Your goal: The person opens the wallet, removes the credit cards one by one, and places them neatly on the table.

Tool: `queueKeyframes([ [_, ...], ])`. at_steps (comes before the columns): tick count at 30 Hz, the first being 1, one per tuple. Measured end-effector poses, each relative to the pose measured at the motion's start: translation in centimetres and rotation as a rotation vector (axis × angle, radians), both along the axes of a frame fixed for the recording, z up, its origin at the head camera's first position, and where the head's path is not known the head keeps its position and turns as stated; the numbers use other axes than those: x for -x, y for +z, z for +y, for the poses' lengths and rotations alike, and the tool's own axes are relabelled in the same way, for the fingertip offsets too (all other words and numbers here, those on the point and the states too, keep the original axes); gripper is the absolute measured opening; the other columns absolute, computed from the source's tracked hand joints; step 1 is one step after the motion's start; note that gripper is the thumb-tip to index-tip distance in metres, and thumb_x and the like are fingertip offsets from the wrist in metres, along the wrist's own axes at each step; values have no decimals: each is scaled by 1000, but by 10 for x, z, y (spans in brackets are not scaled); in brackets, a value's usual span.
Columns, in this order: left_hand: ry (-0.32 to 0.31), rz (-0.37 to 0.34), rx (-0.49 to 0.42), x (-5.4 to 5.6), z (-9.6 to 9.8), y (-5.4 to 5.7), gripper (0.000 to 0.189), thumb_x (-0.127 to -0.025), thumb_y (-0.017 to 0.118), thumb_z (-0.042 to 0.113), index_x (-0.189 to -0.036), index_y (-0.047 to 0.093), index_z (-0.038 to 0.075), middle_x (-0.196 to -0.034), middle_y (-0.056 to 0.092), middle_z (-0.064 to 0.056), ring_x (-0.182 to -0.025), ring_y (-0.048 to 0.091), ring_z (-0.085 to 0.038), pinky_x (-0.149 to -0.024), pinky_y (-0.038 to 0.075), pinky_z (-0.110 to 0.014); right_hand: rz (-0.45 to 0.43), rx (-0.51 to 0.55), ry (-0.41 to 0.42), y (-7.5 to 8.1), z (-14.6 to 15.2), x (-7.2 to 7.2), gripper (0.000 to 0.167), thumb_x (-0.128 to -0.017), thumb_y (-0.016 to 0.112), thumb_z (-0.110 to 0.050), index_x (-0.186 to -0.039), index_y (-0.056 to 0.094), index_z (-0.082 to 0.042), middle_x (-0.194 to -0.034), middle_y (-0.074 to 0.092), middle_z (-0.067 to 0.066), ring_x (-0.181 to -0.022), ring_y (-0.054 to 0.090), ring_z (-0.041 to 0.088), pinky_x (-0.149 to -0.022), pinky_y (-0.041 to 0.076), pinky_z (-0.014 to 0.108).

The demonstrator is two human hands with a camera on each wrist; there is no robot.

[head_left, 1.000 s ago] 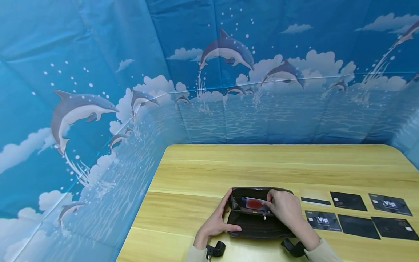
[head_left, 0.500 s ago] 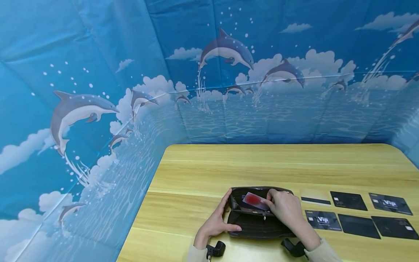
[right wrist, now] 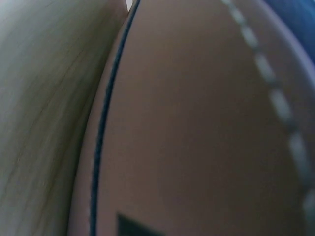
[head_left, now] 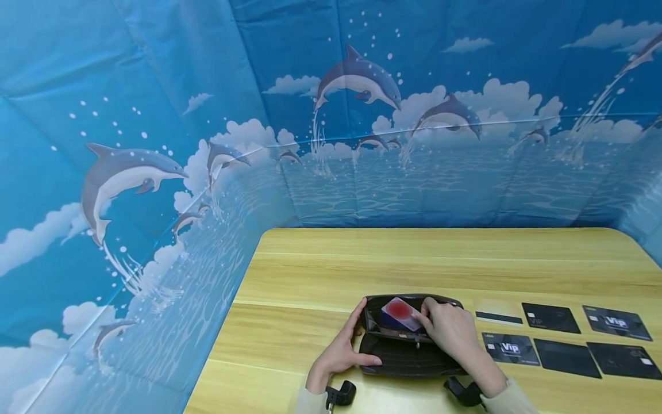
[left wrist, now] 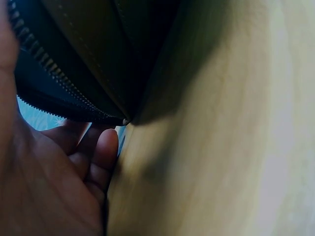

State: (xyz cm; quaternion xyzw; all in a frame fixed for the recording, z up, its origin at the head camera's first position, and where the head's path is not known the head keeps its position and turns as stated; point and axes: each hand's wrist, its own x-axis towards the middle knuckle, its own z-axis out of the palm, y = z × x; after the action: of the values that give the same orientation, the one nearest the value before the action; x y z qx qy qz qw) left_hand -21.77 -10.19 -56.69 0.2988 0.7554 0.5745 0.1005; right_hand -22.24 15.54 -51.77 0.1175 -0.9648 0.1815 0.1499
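A dark brown zip wallet lies unzipped on the table, its inner compartment facing up. My left hand grips the wallet's left end, thumb on the front panel and fingers at the far side. In the left wrist view, the fingers bend round behind the toothed zip edge. Over the wallet's compartment, my right hand pinches a card with a large red round patch; the card tilts up to the left. The right wrist view is filled by the wallet's brown side, with that hand out of sight.
Right of the wallet, several cards lie in two rows on the wooden table, among them a black card, a Vip card and a pale card with a dark stripe. A blue dolphin-print cloth hangs behind.
The red-patched card has risen and tilted more steeply out of the wallet's compartment in my right hand's pinch. The left hand and wallet have stayed put.
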Motion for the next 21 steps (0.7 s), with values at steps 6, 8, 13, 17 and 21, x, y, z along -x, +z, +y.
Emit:
queueKeyframes([
  [6,23,-15,20,7,0,-19,115,-73,83,6,-154,4,29,-157,5,3,-141,8,-20,-111,14,-42,-1,48,-12,-2,0,-2,30,-81,77,-29,-68,52,-17,-47,34,-8,-41,34,11,-38,25,28],
  [8,15,-2,4,5,0,-13,114,-72,82,4,-154,5,24,-157,6,-1,-141,9,-22,-110,15,-44,13,66,-13,-3,0,-2,30,-80,77,-28,-69,53,-16,-48,35,-9,-40,34,10,-37,25,27],
  [13,-12,-27,-21,-1,0,6,110,-74,81,4,-154,6,18,-157,9,-3,-140,12,-20,-110,15,-48,101,89,0,-7,1,-3,30,-80,78,-28,-68,53,-17,-51,35,-11,-40,32,7,-36,25,26],
  [17,-20,-33,-23,-2,-1,10,109,-75,81,7,-154,5,16,-156,12,-5,-140,13,-22,-109,15,-52,214,77,20,-11,2,-2,30,-80,77,-27,-69,51,-18,-55,36,-11,-42,29,5,-36,23,24],
  [21,-29,-48,-24,-2,-1,10,109,-77,80,12,-154,4,17,-157,9,-4,-141,11,-21,-109,13,-50,284,68,32,-14,2,-1,30,-79,77,-26,-70,50,-17,-59,37,-9,-43,28,5,-36,22,23],
])
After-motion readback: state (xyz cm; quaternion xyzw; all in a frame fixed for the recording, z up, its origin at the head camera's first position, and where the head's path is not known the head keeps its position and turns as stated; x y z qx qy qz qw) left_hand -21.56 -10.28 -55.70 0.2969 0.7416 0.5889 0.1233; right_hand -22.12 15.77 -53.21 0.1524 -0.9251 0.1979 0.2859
